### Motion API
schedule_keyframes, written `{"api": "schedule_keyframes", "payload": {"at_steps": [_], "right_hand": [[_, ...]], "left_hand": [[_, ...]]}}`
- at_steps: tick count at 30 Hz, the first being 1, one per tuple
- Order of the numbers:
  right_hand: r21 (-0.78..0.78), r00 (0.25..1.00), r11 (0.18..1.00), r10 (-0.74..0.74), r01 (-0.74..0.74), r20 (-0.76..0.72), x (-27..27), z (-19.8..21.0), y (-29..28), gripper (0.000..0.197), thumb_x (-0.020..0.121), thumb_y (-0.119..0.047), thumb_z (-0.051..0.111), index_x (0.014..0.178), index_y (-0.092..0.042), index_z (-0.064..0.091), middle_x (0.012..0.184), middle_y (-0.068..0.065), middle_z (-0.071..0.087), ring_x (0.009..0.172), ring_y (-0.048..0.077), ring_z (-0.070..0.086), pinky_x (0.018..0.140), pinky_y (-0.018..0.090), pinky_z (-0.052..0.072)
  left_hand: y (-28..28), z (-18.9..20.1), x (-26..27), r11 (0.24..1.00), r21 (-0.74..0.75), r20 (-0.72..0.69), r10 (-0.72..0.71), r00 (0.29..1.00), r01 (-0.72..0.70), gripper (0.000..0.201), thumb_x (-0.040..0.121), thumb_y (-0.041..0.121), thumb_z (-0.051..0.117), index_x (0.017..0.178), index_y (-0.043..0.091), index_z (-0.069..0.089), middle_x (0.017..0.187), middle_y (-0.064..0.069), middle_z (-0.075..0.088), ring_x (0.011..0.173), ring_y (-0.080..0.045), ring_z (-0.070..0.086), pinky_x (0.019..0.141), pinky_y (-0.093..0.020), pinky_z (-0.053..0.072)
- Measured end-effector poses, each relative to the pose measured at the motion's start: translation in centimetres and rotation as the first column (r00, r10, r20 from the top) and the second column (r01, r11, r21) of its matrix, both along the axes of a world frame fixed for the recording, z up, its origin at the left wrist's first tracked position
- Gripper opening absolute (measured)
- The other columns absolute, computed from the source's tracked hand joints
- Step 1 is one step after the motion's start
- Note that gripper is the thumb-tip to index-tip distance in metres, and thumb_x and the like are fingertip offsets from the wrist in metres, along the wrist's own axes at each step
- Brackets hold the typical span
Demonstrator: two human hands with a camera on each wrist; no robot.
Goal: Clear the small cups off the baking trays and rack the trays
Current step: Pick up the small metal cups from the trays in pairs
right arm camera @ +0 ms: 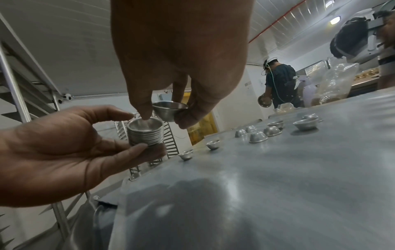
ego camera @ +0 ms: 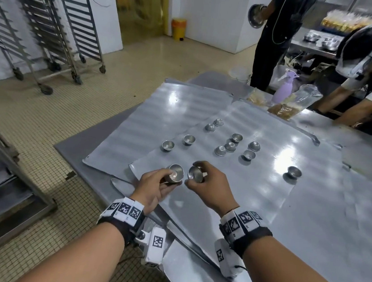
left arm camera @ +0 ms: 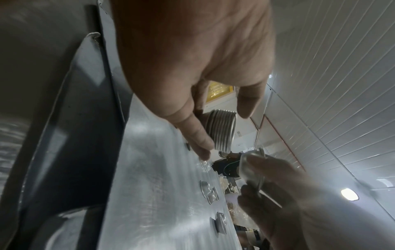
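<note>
1. The left hand (ego camera: 153,185) has its grip closed round a stack of nested cups (right arm camera: 145,133), thumb on one side and fingers on the other, holding it mouth-up above the near edge of the top baking tray (ego camera: 255,196).
2. The right hand (ego camera: 212,186) has its grip pinched on a single cup (right arm camera: 170,110), thumb and fingertips on its rim and wall; the cup hangs just beside and slightly above the mouth of the stack, tilted, not yet nested.
3. In the right wrist view one fingertip of the right hand reaches down to the stack's top rim.
4. On the top baking tray, loose cups (ego camera: 230,147) lie scattered beyond the hands: some upright, some upside down, one lone cup (ego camera: 293,172) well apart to the right.
5. Two upright cups sit near the seam where this tray overlaps a second baking tray (ego camera: 161,105) lying further left beneath it.
6. Both trays rest on the steel worktop (ego camera: 345,230).
7. Beyond the trays stand a lilac spray bottle (ego camera: 284,87) and a clear plastic bag (ego camera: 295,102).
8. Wheeled tray racks (ego camera: 62,15) stand on the tiled floor to the left, well apart from the worktop.
</note>
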State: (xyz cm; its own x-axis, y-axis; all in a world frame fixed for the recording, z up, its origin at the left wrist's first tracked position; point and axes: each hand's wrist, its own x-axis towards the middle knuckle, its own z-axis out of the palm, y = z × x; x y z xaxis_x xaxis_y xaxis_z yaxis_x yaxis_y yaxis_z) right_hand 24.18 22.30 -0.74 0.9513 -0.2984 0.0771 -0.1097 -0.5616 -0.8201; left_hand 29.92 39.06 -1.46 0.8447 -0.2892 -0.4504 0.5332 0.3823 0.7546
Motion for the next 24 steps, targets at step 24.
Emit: {"api": "schedule_keyframes", "payload": {"at_steps": [24], "right_hand": [[-0.097, 0.988, 0.987, -0.139, 0.131, -0.072, 13.3, -0.8, 8.0, 0.067, 0.078, -0.07, 0.057, 0.136, -0.035, 0.055, 0.124, -0.011, 0.067, 0.104, 0.008, 0.067, 0.092, 0.036, 0.053]], "left_hand": [[6.7, -0.4, 14.9, 0.987, 0.021, 0.034, -0.157, 0.987, 0.157, 0.021, 0.091, 0.009, 0.067, 0.099, -0.011, 0.07, 0.1, -0.029, 0.07, 0.093, -0.035, 0.073, 0.073, -0.029, 0.061]]}}
